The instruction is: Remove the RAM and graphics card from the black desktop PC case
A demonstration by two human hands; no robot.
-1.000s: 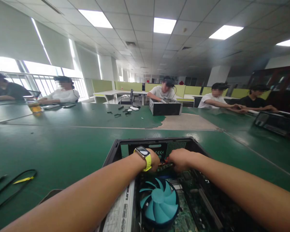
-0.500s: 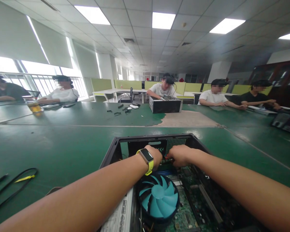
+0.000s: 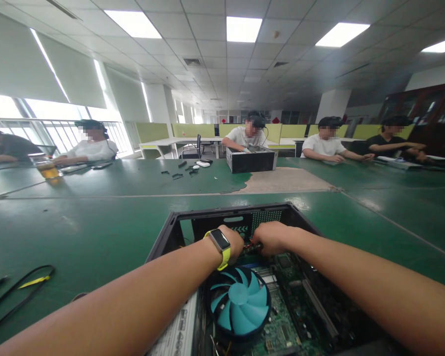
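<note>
An open black computer case [image 3: 172,227] lies on the green table in front of me. Both my hands reach into its far end. My left hand [image 3: 234,243], with a yellow-strapped watch on the wrist, and my right hand [image 3: 269,237] are closed side by side on a small dark part with a red bit showing between them; I cannot make out what it is. A blue cooling fan [image 3: 239,306] sits on the green motherboard [image 3: 282,331] just below my hands. A silver power supply [image 3: 178,333] lies at the case's left.
Black cables with a yellow tag [image 3: 25,287] lie on the green table [image 3: 96,222] at the left. Across the table stand another black case [image 3: 250,159], small loose parts [image 3: 181,173] and a glass of amber drink [image 3: 46,169]. Several people sit along the far side.
The view has shifted slightly, so the case sits a little higher in the picture. Both hands remain together at the far end of the case, closed on the same small part.
</note>
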